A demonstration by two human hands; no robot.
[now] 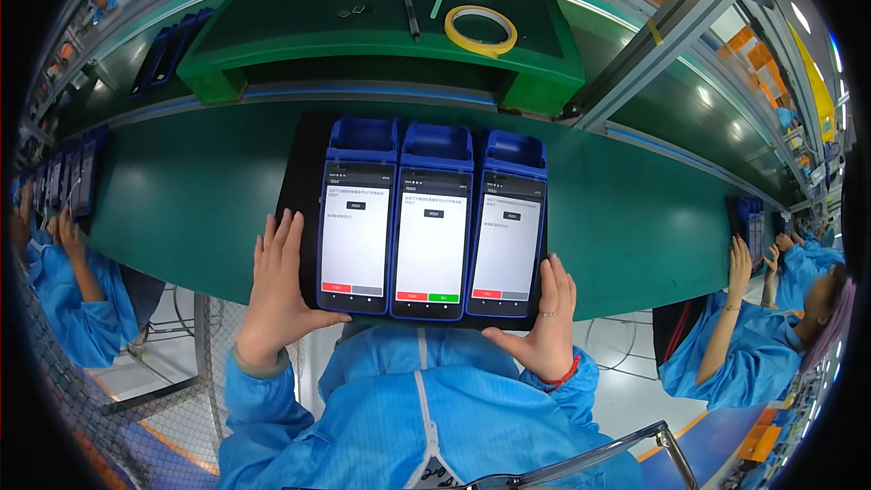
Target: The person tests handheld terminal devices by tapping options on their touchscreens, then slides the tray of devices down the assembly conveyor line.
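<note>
A green workbench [635, 218] crosses the pale floor [631, 386].

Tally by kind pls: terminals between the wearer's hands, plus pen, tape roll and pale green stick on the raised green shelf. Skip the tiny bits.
Blue handheld terminals: 3
Pen: 1
Yellow tape roll: 1
Pale green stick: 1
Total: 6

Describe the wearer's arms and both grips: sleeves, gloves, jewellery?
Blue long sleeves on both arms. Left grip: ungloved, dull greyish band at the wrist. Right grip: ungloved, red cord at the wrist, thin ring on a finger.
</note>
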